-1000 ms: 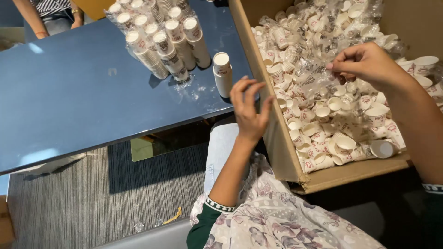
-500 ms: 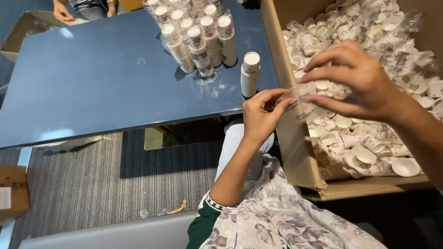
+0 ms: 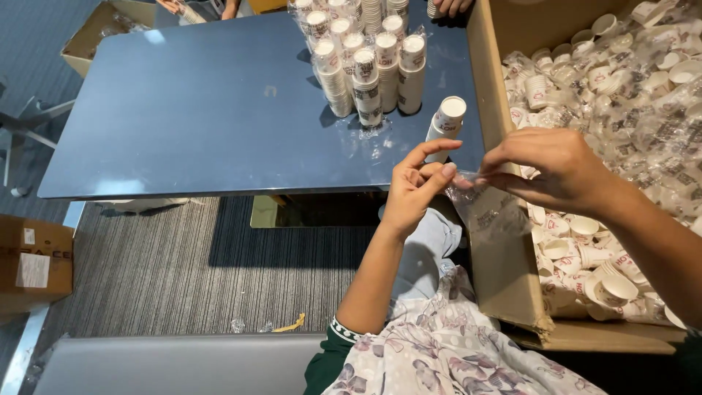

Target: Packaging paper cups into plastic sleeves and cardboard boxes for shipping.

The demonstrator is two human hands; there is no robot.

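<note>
Our two hands have come together just off the near edge of the counter (image 3: 219,110), where a second ago they worked apart: the right hand (image 3: 556,172) was down among the cups in the cardboard box (image 3: 504,241) and the left hand (image 3: 413,186) hung loose beside it. Now both pinch a crumpled clear plastic wrapper (image 3: 486,201), fingers narrowed on the film, the left from its near end and the right from above, so that the wrapper hangs between them against the box's wall. We judge that the wrapper has been lifted out of the box and is being pulled open or stripped away.

Just beyond our left hand, a single stack of paper cups (image 3: 446,124) stands on the counter, tilted a little and close to its edge. Farther back on the counter a cluster of wrapped cup stacks (image 3: 369,66) stands upright, packed side by side. The box, to the right of the counter, is heaped with loose cups and more clear wrappers (image 3: 621,110), its wall rising between our hands and the heap.

At the far side of the counter, another person's hand (image 3: 453,7) rests at the edge. A second cardboard box (image 3: 33,260) sits on the carpet to the left, below the counter.
</note>
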